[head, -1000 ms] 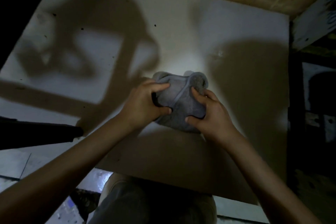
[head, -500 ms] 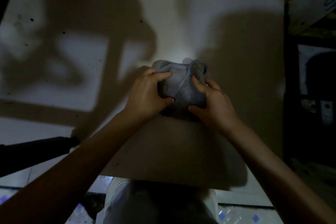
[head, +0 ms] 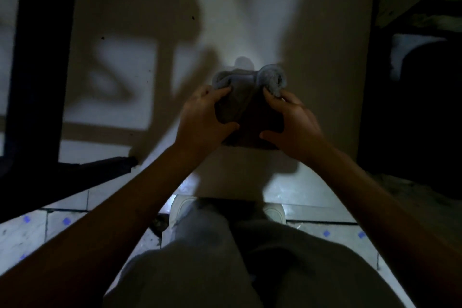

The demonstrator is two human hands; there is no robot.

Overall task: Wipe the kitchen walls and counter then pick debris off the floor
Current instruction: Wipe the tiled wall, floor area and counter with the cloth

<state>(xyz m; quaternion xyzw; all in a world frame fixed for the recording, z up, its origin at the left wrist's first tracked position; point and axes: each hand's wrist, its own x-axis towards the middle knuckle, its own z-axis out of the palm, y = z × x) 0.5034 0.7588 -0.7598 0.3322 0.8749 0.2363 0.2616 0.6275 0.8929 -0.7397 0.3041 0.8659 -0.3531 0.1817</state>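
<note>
A bunched grey cloth (head: 246,97) is held between both hands in front of a pale, dimly lit wall (head: 312,32). My left hand (head: 200,122) grips its left side, thumb underneath. My right hand (head: 292,122) grips its right side, fingers pinching a rolled fold at the top. The cloth's lower part is in deep shadow. A few dark specks (head: 193,17) dot the wall.
A dark frame or furniture leg (head: 42,57) stands at the left, with a dark bar (head: 100,170) low beside it. Dark shelving (head: 412,82) fills the right. White floor tiles with blue marks (head: 66,220) lie below, and my legs and pale shoes (head: 181,205) are underneath.
The view has tilted down, showing my legs, shoes and the floor tiles. Both hands still hold the cloth and have reworked their grip, folding it more tightly.
</note>
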